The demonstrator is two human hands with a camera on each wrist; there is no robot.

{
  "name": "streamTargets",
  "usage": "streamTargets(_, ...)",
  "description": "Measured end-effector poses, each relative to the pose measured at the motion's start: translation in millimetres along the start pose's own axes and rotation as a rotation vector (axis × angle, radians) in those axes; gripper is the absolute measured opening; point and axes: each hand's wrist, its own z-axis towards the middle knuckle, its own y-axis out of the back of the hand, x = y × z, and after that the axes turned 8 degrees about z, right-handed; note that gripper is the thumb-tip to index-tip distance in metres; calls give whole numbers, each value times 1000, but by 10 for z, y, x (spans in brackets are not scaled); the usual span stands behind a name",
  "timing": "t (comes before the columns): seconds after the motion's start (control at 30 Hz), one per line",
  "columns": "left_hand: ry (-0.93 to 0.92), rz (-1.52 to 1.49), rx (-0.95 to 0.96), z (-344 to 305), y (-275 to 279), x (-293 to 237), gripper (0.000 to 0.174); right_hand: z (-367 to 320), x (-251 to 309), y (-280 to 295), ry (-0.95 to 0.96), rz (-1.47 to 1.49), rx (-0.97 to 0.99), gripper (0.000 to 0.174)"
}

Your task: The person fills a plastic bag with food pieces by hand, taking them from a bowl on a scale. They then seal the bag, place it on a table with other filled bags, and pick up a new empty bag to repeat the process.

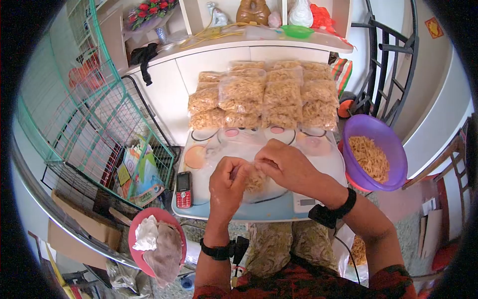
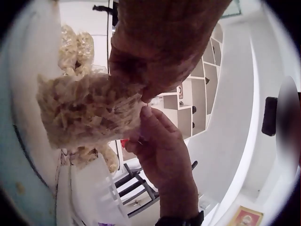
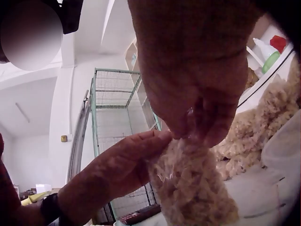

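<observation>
A clear plastic bag (image 1: 256, 183) filled with pale tan dried strips stands over the near middle of the small table. At its gathered top, my left hand (image 1: 228, 184) pinches the plastic between thumb and fingers. From the other side my right hand (image 1: 290, 163) pinches the same top, fingertips close to the left thumb. Both wrist views show the full bag (image 2: 89, 110) hanging below the joined fingertips, its strips visible through the film. The right wrist view has the bag (image 3: 193, 183) upright under my right hand (image 3: 193, 80).
Stacked filled bags (image 1: 264, 94) line the table's far side. A red phone (image 1: 184, 190) lies at the left edge, a small scale (image 1: 302, 203) near the right front. Right of the table is a purple basin (image 1: 398, 164) of strips; a pink basin (image 1: 134, 239) stands lower left, near a wire cage (image 1: 107, 134).
</observation>
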Motion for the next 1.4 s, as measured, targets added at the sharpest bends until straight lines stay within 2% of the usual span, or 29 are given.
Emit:
streamTargets(0.03, 15, -23, -24, -1, 19, 9, 10, 1, 30, 8, -27, 16, -2, 28)
streamTargets(0.13, 84, -116, -97, 1, 109, -8, 11, -26, 185, -27, -110, 159, -93, 57)
streamTargets(0.23, 160, -232, -185, 6, 180, -83, 12, -82, 214, -96, -148, 69, -61, 86)
streamTargets(0.33, 162, -328, -186, -12, 220, -107, 14, -127, 170, -226, -67, 124, -77, 91)
streamTargets(0.53, 206, -550, -115, -69, 263, -360, 19, -184, 311, -243, -169, 223, -36, 99)
streamTargets(0.63, 250, -644, -118, -86, 276, -400, 20, -220, 381, -214, -75, 133, -73, 96)
streamTargets(0.73, 214, -729, -122, -76, 250, -382, 19, -252, 436, -256, -90, 131, -122, 98)
streamTargets(0.93, 153, -706, -113, -184, 314, -683, 23, -269, 522, -270, -105, 441, -220, 86)
streamTargets(1.03, 159, -746, -100, -264, 390, -812, 31, -349, 486, -253, -158, 508, -179, 84)
streamTargets(1.13, 17, -699, -157, -329, 378, -597, 45, -422, 514, -231, -185, 598, -225, 82)
streamTargets(1.23, -6, -427, -103, -445, 248, -510, 65, -504, 577, -175, -167, 694, -239, 83)
streamTargets(1.33, -46, -430, 100, -577, 117, -606, 83, -623, 633, -127, -143, 640, -251, 84)
streamTargets(1.37, -11, -530, 128, -627, 74, -754, 88, -654, 643, -126, -145, 647, -240, 85)
streamTargets(1.4, 45, -527, 142, -670, 39, -816, 86, -681, 645, -134, -147, 654, -229, 86)
